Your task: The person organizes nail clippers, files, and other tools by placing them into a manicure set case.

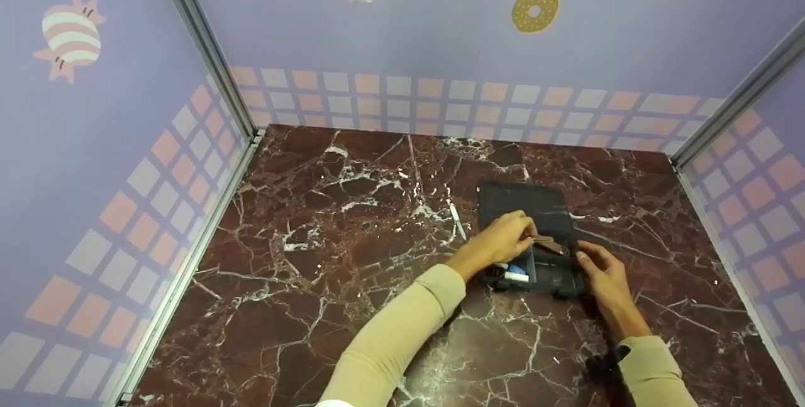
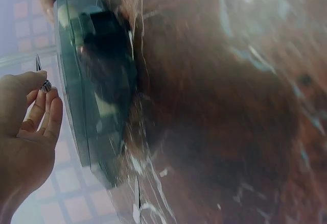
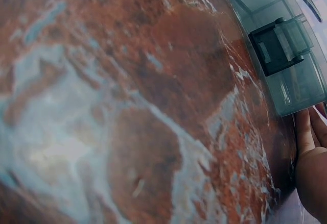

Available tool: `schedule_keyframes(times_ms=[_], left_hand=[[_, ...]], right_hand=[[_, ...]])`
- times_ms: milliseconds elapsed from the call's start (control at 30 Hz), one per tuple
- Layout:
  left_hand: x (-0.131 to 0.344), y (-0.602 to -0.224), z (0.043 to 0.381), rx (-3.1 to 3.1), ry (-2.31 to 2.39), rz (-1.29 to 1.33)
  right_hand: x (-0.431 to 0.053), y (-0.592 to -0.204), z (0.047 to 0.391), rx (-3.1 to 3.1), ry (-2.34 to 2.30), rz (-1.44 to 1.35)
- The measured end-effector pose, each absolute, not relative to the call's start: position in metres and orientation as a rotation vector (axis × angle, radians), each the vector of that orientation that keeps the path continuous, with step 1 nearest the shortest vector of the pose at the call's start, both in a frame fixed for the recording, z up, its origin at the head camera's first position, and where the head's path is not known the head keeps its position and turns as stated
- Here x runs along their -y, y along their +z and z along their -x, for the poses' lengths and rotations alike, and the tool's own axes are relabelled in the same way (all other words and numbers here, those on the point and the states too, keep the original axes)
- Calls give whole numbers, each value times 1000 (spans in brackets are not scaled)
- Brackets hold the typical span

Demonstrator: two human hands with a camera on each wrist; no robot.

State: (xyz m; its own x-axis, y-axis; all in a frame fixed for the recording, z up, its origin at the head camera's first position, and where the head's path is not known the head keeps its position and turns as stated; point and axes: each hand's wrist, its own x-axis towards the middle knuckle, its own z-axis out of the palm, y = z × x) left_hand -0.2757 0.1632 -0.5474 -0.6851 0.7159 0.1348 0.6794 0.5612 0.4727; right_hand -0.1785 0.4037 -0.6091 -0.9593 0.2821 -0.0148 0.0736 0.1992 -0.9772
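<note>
A dark, see-through plastic storage box (image 1: 553, 278) with compartments stands on the table, its lid (image 1: 522, 202) folded open toward the back. My left hand (image 1: 506, 238) is over the box's left part and pinches a slim, shiny metal tool (image 2: 40, 72) between thumb and fingers; its exact kind is unclear. At the box's right end, my right hand (image 1: 607, 275) grips the side, thumb near the rim. A brown item (image 1: 550, 245) lies in the back compartment, partly hidden. White and blue small items (image 1: 517, 273) fill the front left compartment. A black latch (image 3: 278, 48) is on the front wall.
A thin white stick-like object (image 1: 456, 221) lies on the marbled table (image 1: 352, 243), left of the lid. Patterned panels (image 1: 440, 36) enclose the table at the back and both sides, with metal posts (image 1: 210, 42) at the corners.
</note>
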Motion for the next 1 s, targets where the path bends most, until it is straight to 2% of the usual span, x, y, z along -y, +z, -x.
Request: schedule_keyframes(times_ms=[600,800,1000], left_hand=[[-191,-557,266,-2813,553,-1163],[-177,-551,271,-2861,525,-1153],[-141,-543,293,-2802,672,-1097]], right_hand=[[-399,-609,178,2274,1876,339],[-401,-610,179,2272,1868,341],[-403,-609,177,2287,1848,326]])
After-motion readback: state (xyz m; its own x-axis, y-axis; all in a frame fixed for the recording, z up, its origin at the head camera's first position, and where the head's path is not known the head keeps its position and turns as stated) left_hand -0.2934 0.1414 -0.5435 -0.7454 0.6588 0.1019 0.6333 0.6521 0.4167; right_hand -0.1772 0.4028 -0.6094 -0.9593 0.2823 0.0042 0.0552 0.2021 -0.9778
